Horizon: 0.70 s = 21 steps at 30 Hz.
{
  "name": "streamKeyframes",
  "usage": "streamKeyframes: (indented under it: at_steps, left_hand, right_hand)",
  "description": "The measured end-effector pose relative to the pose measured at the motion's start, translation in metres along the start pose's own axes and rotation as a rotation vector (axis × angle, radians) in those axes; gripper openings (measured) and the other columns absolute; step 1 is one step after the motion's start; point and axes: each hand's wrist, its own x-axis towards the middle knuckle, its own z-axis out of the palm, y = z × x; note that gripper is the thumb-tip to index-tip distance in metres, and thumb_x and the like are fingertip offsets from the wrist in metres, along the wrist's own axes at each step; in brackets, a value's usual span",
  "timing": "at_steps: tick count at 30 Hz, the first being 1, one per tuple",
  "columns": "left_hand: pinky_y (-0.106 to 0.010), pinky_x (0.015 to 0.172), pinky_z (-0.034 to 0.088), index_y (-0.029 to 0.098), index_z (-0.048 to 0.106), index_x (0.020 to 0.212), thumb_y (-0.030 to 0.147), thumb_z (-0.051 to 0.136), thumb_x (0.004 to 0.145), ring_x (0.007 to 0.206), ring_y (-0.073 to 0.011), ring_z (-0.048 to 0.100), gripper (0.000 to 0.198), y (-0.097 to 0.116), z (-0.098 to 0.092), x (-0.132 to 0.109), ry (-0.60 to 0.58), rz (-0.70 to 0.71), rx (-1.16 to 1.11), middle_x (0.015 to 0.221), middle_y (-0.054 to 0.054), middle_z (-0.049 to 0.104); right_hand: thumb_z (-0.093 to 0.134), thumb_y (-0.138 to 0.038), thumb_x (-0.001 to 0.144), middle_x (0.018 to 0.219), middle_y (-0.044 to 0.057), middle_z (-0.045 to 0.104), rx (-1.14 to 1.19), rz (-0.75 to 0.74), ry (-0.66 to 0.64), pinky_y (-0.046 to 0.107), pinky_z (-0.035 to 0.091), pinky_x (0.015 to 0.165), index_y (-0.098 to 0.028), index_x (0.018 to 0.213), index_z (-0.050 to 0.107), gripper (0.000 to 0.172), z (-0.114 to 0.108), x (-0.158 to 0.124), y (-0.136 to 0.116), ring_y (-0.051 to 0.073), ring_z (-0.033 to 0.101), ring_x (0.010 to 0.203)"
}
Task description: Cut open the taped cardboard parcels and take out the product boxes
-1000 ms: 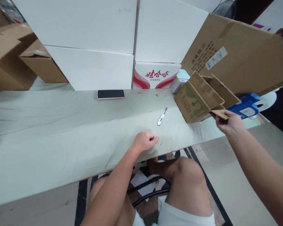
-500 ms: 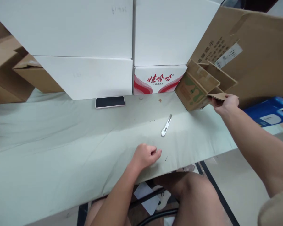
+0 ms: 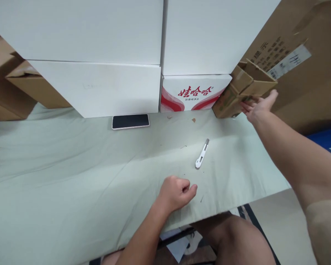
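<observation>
In the head view, your right hand [image 3: 259, 105] is lying open at the near side of the open-topped carton [image 3: 228, 101], its fingers extending loosely. The carton is standing on the cloth-covered table [image 3: 71, 176], just beside the red-lettered white box [image 3: 196, 98]. Your left hand [image 3: 175, 193] is resting near the table edge, fingers curling closed. The white cutter [image 3: 202, 154] is lying just beyond it; the phone [image 3: 130, 121] is lying farther left.

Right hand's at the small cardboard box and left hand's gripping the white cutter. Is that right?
Not quite: the left hand isn't gripping the white cutter. The head view shows the cutter lying on the cloth, apart from that curled hand. The right hand is indeed at the small cardboard box.
</observation>
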Motion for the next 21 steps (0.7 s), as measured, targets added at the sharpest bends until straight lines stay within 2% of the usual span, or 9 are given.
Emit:
streamKeyframes:
  at_steps: [2,4,7,10,13,15,19,21]
  left_hand:
    - [-0.032,0.059,0.019,0.020,0.026,0.052,0.043,0.046,0.086,0.050,-0.0108,0.023,0.045,0.003,-0.001,-0.002,-0.006,0.014,-0.004,0.049,0.003,0.026]
    - [-0.032,0.059,0.019,0.020,0.027,0.052,0.042,0.047,0.086,0.050,-0.0109,0.023,0.045,0.005,-0.003,-0.004,0.002,0.018,-0.003,0.048,0.003,0.027]
    - [-0.032,0.058,0.018,0.020,0.026,0.052,0.042,0.049,0.086,0.051,-0.0108,0.020,0.047,0.006,-0.008,-0.010,0.056,0.017,-0.012,0.049,0.004,0.025]
    - [-0.031,0.058,0.018,0.020,0.026,0.051,0.041,0.051,0.086,0.051,-0.0104,0.019,0.047,0.005,-0.012,-0.018,0.124,0.035,-0.056,0.048,0.004,0.024]
    - [-0.030,0.058,0.018,0.019,0.027,0.050,0.043,0.053,0.083,0.052,-0.0099,0.019,0.049,0.002,-0.017,-0.027,0.202,0.040,-0.107,0.048,0.005,0.023]
    - [-0.030,0.058,0.018,0.019,0.027,0.049,0.045,0.055,0.082,0.052,-0.0097,0.020,0.050,-0.002,-0.024,-0.033,0.268,0.027,-0.145,0.048,0.005,0.022]
    - [-0.030,0.058,0.019,0.018,0.029,0.049,0.047,0.056,0.082,0.052,-0.0095,0.023,0.052,-0.012,-0.044,-0.054,0.385,0.000,-0.264,0.046,0.005,0.024]
    - [-0.030,0.057,0.020,0.018,0.030,0.048,0.047,0.057,0.081,0.052,-0.0097,0.024,0.052,-0.018,-0.056,-0.067,0.430,-0.028,-0.337,0.046,0.005,0.025]
  right_hand:
    - [-0.004,-0.054,0.101,0.150,0.021,0.050,-0.141,0.005,-0.164,0.038,0.047,0.098,-0.016,0.149,0.044,0.078,0.019,0.003,-0.001,0.021,0.057,0.129]
    - [0.011,-0.062,0.101,0.153,0.017,0.049,-0.246,0.044,-0.285,0.046,0.041,0.106,-0.020,0.145,0.050,0.072,0.036,0.001,0.002,0.023,0.048,0.138]
    - [0.029,-0.062,0.099,0.149,0.014,0.055,-0.308,0.067,-0.333,0.051,0.037,0.113,-0.022,0.130,0.059,0.059,0.055,-0.014,0.010,0.024,0.045,0.141]
    - [0.030,-0.060,0.097,0.148,0.010,0.058,-0.361,0.057,-0.425,0.050,0.039,0.115,-0.025,0.114,0.066,0.053,0.070,-0.045,0.020,0.024,0.047,0.143]
    - [0.031,-0.053,0.096,0.153,0.008,0.056,-0.433,0.038,-0.548,0.049,0.038,0.119,-0.026,0.110,0.068,0.047,0.091,-0.086,0.028,0.025,0.048,0.145]
    - [0.034,-0.048,0.096,0.152,0.009,0.058,-0.482,-0.019,-0.631,0.049,0.039,0.119,-0.025,0.111,0.069,0.045,0.114,-0.117,0.031,0.026,0.051,0.143]
    - [0.045,-0.046,0.093,0.142,0.009,0.065,-0.581,-0.218,-0.870,0.047,0.044,0.116,-0.024,0.111,0.072,0.039,0.184,-0.198,0.037,0.027,0.058,0.135]
    - [0.050,-0.046,0.092,0.137,0.007,0.068,-0.666,-0.426,-1.005,0.045,0.043,0.117,-0.023,0.112,0.074,0.038,0.229,-0.246,0.039,0.027,0.060,0.132]
